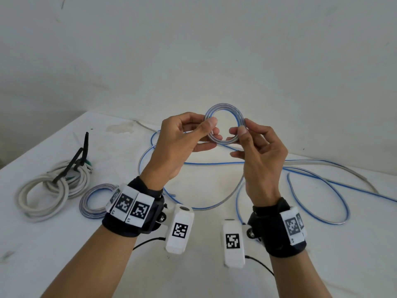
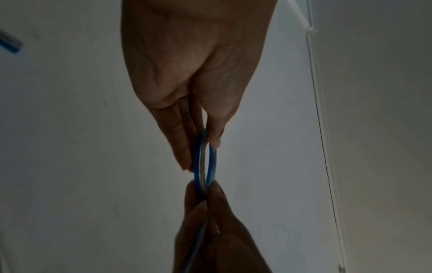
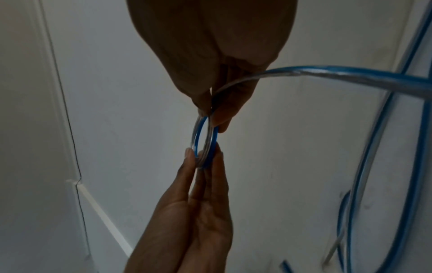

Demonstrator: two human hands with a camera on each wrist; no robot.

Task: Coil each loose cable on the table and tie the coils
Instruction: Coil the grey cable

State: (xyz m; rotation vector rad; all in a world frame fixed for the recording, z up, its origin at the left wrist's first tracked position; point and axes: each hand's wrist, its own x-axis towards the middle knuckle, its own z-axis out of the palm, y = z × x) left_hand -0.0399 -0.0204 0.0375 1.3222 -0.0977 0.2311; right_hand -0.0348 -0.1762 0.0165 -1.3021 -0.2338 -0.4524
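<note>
I hold a small coil (image 1: pixel 224 108) of clear, blue-striped cable upright above the white table (image 1: pixel 64 254). My left hand (image 1: pixel 212 129) pinches the coil's left side between thumb and fingers. My right hand (image 1: pixel 238 132) pinches its right side. The rest of this cable (image 1: pixel 300 175) trails down and lies in loose loops over the table's middle and right. The left wrist view shows the coil (image 2: pixel 205 162) edge-on between the left hand (image 2: pixel 207 136) and the right hand (image 2: pixel 205 190). In the right wrist view the coil (image 3: pixel 205 140) sits between the right hand (image 3: pixel 211 112) and the left hand (image 3: pixel 203 157), with the cable tail (image 3: pixel 350 75) running off right.
A thick white cable coil (image 1: pixel 43 190) lies at the left, bound with a black tie (image 1: pixel 82 151). A small clear-blue coil (image 1: pixel 92 201) lies beside my left wrist. A pale wall stands close behind the table's far edge.
</note>
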